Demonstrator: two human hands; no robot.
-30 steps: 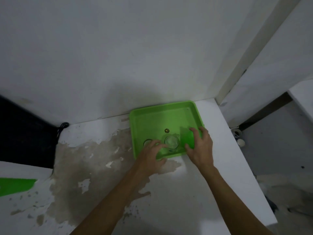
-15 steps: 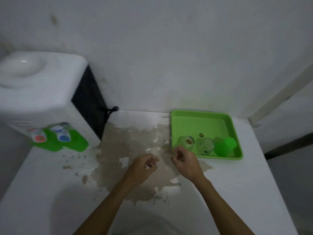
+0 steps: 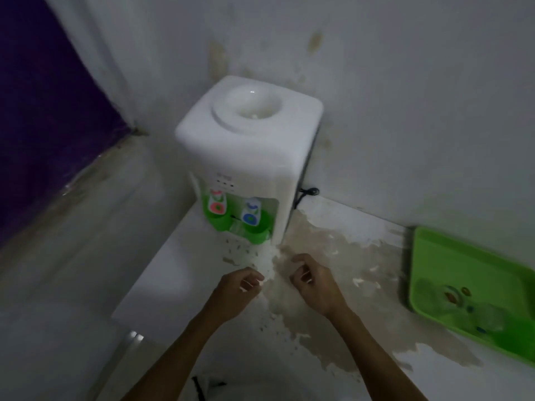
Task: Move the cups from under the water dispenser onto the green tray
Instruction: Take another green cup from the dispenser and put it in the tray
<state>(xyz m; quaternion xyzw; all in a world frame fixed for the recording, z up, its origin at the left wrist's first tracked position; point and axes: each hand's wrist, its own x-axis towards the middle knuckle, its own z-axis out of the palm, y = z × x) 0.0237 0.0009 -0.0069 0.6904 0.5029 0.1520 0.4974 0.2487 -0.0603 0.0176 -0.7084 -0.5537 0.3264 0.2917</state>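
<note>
The white water dispenser point(image 3: 249, 157) stands against the wall, with a red tap and a blue tap. Under the taps sit green rounded shapes point(image 3: 257, 234) and what looks like a clear glass point(image 3: 237, 227); blur keeps me from telling cups from the drip ledge. The green tray point(image 3: 434, 256) lies at the far right with two blurred clear cups point(image 3: 492, 316) in its near part. My left hand point(image 3: 237, 290) and my right hand point(image 3: 312, 282) hover side by side just in front of the dispenser, fingers loosely curled, both holding nothing.
The white counter point(image 3: 179, 273) has a large brown patch of worn surface between dispenser and tray. Its left edge drops to a lower floor. A black cord point(image 3: 307, 192) leaves the dispenser's back at the wall. A purple surface fills the far left.
Both hands left the cups on the tray and moved left across the counter to the dispenser. My view swung left, so the tray now sits at the right edge.
</note>
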